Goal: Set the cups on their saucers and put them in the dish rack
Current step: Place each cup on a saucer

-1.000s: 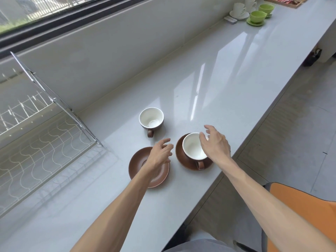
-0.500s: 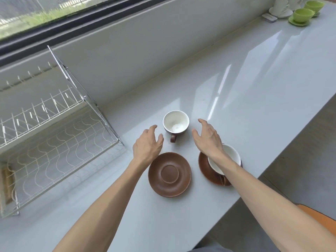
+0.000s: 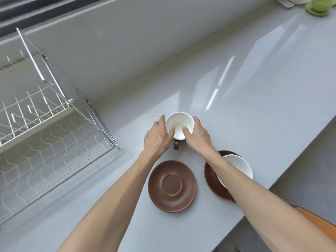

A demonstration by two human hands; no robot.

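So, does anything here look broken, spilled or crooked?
Nothing stands out. The far cup stands upright between the left hand and right hand; the empty saucer lies flat.

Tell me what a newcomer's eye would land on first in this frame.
First, the two hands, left hand and right hand, cupped around a white cup mid-counter. Just nearer the camera lie an empty brown saucer and, to its right, a second cup already on its saucer. The wire dish rack stands empty at the left.
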